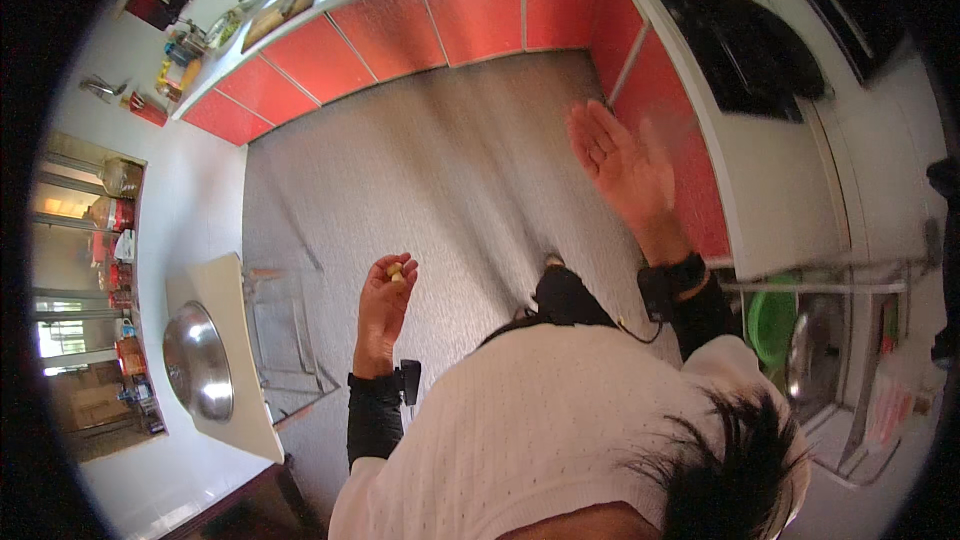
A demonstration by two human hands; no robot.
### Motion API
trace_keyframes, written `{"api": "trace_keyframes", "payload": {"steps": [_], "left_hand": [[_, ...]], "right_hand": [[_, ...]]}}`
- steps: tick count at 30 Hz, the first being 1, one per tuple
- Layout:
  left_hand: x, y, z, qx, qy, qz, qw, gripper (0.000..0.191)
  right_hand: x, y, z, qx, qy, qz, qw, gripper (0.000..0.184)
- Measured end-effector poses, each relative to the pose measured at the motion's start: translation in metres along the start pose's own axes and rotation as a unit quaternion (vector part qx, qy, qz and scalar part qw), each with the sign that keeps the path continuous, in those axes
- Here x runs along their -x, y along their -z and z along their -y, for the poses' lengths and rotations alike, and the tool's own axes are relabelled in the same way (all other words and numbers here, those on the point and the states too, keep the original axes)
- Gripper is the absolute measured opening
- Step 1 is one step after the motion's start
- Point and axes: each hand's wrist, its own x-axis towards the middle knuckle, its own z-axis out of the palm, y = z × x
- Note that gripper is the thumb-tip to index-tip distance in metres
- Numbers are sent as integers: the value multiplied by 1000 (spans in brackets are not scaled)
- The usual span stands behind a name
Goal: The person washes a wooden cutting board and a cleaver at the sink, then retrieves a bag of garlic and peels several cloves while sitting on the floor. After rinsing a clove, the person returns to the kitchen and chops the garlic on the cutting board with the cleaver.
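Observation:
My left hand (386,304) is raised over the grey floor, palm up with the fingers curled. In it lie small pale yellow pieces (395,271), perhaps peeled garlic cloves; their exact kind is hard to tell. My right hand (626,165) is held out with the fingers extended and nothing in it, slightly blurred, in front of the red cabinet doors at the right. Both wrists wear dark bands with small devices over black sleeves.
Red base cabinets (390,37) curve along the far side under a counter with a wooden cutting board (283,13). A black gas hob (727,45) is at the upper right. A steel bowl (199,361) rests on a small table (251,390) at the left. A green basket (771,321) sits at the lower right.

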Motion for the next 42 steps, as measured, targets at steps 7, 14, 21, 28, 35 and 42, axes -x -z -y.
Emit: {"api": "trace_keyframes", "payload": {"steps": [7, 14, 21, 28, 35, 42], "left_hand": [[-163, -6, -62, 3, 16, -78, 997, 24], [-309, -35, -174, -19, -2, -98, 995, 20], [-437, -4, -250, -66, 28, -158, 985, 20], [-631, 10, -358, -103, 28, -57, 993, 23], [-808, -23, -447, -121, 19, 33, 992, 21], [-972, -51, -496, -133, 25, 40, 990, 21]], "right_hand": [[-197, 43, 29, 40, -50, 52, 997, 54], [-400, 31, 65, 143, -64, 57, 986, 45], [-579, 39, 38, 190, -112, 51, 974, 41], [-772, 20, 12, 267, -103, -41, 957, 37], [-922, 10, 7, 363, -59, -65, 927, 36], [-1093, 66, 15, 481, -31, -78, 873, 33]]}}
